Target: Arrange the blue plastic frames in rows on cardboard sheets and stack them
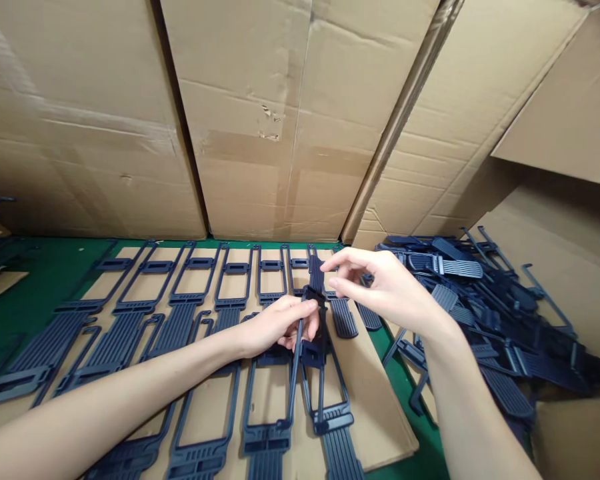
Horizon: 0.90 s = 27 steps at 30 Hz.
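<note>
My left hand (pixel 275 327) is closed around a dark blue ribbed plastic bracket (pixel 316 277), near the joint between its ribbed plate and its long thin arms. The bracket stands tilted above the cardboard, ribbed end up, its arms pointing down toward me. My right hand (pixel 380 287) is just right of the ribbed end, thumb and forefinger apart, with nothing visible between them; whether a fingertip touches the plate I cannot tell. Under both hands, similar brackets lie in rows on a flat cardboard sheet (pixel 380 407), with frames and ribbed plates side by side.
A loose heap of similar dark blue brackets (pixel 480 320) lies at the right, some arms sticking up. Large cardboard boxes (pixel 280 133) form a wall behind the green table surface (pixel 45 267). More dark parts are stacked at the far left on cardboard pieces (pixel 3 287).
</note>
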Motion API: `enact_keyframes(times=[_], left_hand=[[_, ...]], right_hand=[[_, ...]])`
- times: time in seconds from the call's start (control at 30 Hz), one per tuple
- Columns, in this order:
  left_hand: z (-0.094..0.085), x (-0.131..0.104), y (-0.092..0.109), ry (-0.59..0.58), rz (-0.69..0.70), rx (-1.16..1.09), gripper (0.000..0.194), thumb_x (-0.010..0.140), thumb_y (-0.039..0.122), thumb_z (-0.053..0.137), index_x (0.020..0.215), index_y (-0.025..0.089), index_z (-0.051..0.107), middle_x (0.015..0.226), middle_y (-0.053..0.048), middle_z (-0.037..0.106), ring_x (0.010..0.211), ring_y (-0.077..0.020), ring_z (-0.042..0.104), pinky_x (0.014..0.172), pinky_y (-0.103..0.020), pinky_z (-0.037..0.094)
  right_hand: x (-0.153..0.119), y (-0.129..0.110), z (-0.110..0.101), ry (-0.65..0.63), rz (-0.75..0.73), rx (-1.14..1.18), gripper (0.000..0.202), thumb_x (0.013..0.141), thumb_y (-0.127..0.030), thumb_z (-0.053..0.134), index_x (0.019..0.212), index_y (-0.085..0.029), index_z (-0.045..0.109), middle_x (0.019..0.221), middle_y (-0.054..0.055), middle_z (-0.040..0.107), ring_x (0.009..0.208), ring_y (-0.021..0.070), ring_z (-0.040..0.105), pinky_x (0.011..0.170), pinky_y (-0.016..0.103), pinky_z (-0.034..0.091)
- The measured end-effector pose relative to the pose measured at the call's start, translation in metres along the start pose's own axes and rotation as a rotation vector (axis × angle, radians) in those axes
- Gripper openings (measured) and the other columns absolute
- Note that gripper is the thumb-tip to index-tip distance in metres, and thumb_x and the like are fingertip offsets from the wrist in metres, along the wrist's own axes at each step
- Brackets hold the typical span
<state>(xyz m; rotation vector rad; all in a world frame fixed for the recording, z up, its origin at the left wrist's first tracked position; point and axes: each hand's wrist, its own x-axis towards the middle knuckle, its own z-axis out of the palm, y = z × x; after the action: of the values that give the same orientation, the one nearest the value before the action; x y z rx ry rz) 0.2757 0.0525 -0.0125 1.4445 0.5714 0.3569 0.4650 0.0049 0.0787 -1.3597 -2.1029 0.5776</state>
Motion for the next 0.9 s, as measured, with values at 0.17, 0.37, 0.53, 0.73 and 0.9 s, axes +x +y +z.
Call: enact_keyframes(times=[0.17,0.37,0.53,0.73,0.9], left_hand=[[-0.001,0.000,-0.001,-0.045,0.050,-0.063,0.050,0.085,0.057,0.046,0.062,0.013,0.056,0.050,0.000,0.051,0.037,-0.0064,0.037,0.039,-0.019,0.025],[0.000,0.000,0.002,-0.076,0.095,-0.115,0.054,0.088,0.055,0.044,0.058,0.011,0.058,0.049,-0.002,0.050,0.046,-0.0089,0.043,0.046,-0.021,0.031],[0.001,0.005,-0.001,-0.079,0.035,-0.273,0.064,0.084,0.071,0.036,0.066,0.013,0.057,0.056,-0.003,0.057,0.045,-0.0088,0.046,0.040,-0.019,0.032],[0.004,0.007,-0.004,-0.110,0.137,-0.161,0.046,0.087,0.056,0.048,0.071,0.013,0.054,0.058,-0.003,0.059,0.044,-0.0075,0.048,0.041,-0.017,0.037],[0.008,0.001,-0.006,-0.173,0.268,0.252,0.027,0.091,0.039,0.048,0.081,0.014,0.057,0.062,0.000,0.060,0.050,-0.0080,0.052,0.048,-0.018,0.040]], right_hand=[[0.010,0.006,0.023,-0.041,-0.268,-0.159,0.020,0.087,-0.013,0.048,0.097,-0.019,0.064,0.101,0.004,0.068,0.098,0.0178,0.059,0.090,0.033,0.042],[0.010,0.020,0.027,-0.071,-0.208,-0.395,0.032,0.072,-0.001,0.047,0.089,-0.019,0.067,0.088,0.004,0.069,0.092,0.0206,0.058,0.092,0.038,0.038],[-0.005,0.019,-0.008,-0.147,0.006,-0.284,0.028,0.062,-0.003,0.044,0.072,-0.020,0.064,0.063,-0.001,0.062,0.060,0.0136,0.053,0.061,0.026,0.040],[-0.032,0.005,-0.044,0.266,0.147,-0.030,0.015,0.083,-0.024,0.047,0.074,-0.020,0.059,0.054,-0.003,0.046,0.049,0.0104,0.039,0.049,0.025,0.029],[-0.030,-0.005,-0.039,0.628,0.280,0.173,0.048,0.097,-0.054,0.027,0.079,-0.019,0.054,0.046,-0.004,0.040,0.041,0.0080,0.029,0.045,0.025,0.023]])
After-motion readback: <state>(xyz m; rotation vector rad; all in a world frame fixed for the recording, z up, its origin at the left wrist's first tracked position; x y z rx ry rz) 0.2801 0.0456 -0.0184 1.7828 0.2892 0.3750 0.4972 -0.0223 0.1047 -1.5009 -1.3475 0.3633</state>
